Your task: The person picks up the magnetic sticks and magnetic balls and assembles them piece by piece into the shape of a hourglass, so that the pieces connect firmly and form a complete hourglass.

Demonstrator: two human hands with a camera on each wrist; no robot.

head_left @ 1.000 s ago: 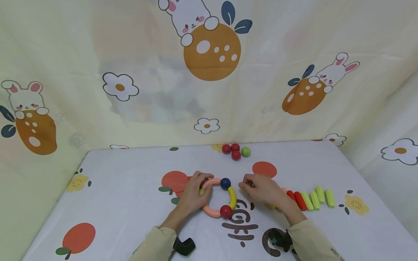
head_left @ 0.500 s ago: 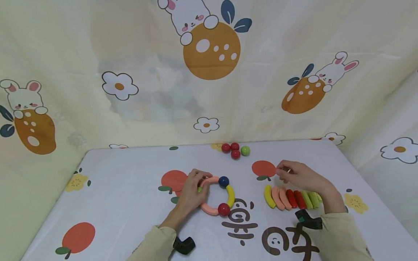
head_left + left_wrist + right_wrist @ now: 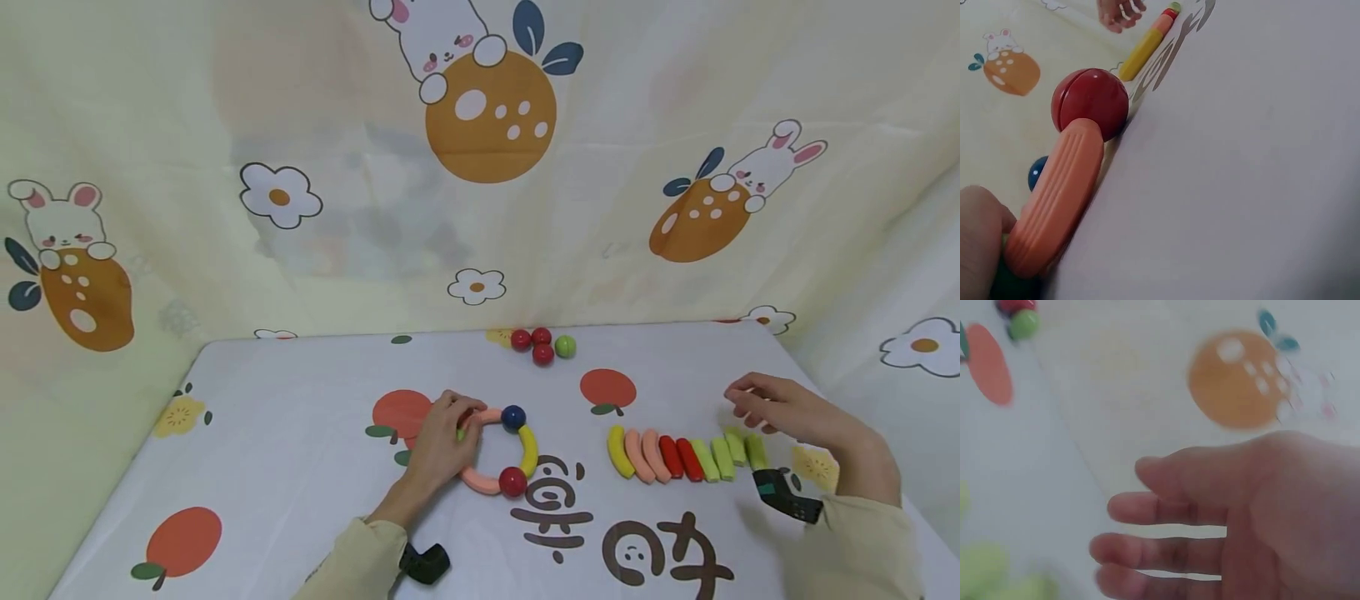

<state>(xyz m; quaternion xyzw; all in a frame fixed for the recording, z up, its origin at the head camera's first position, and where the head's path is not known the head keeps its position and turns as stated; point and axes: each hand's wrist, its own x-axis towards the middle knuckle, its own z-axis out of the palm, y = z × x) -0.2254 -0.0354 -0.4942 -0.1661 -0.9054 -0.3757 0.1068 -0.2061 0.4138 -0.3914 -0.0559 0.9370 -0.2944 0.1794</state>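
A ring of toy pieces lies on the table: pink curved pieces [image 3: 1060, 200], a yellow curved piece [image 3: 528, 452], a blue ball [image 3: 513, 417] and a red ball [image 3: 513, 482]. At the ring's left side my left hand [image 3: 442, 442] grips a green ball [image 3: 1013, 281], mostly hidden by the fingers. Over at the right, my right hand [image 3: 787, 412] is raised with loosely bent fingers and holds nothing. Just below and left of it lie light green sticks [image 3: 722, 458].
Beside the green sticks, red sticks [image 3: 678, 458], pink curved pieces [image 3: 647, 456] and a yellow one [image 3: 619, 452] form a row. Several red balls [image 3: 542, 354] and a light green ball [image 3: 566, 347] sit by the table's back edge, against a printed curtain [image 3: 360, 250].
From beside the ring, my right hand has moved right, past the row of pieces, to its green end. My left hand stays on the ring, which has shifted very slightly.
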